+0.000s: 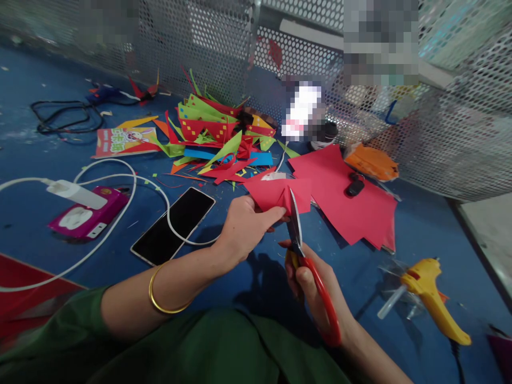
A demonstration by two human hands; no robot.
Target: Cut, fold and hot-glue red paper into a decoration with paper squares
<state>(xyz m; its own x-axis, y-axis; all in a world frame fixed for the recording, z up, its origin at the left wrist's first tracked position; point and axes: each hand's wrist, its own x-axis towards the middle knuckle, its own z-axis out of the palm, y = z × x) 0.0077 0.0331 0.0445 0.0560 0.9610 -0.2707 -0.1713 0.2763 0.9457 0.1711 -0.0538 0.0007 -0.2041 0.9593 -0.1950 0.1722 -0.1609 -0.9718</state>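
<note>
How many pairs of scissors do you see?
1 pair of scissors, in the right hand, blades at the red paper. More may hide under the paper pile.

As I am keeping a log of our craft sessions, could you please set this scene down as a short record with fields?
Left hand: holds red paper
Right hand: holds scissors with red handles
Blades: at the red paper, close to the left fingertips; whether mid-cut, cannot tell
Beyond the hands: pile of cut coloured paper
Left side: dark-screened phone, white cable across it
Right side: red sheets, yellow glue gun
Surface: blue
</note>
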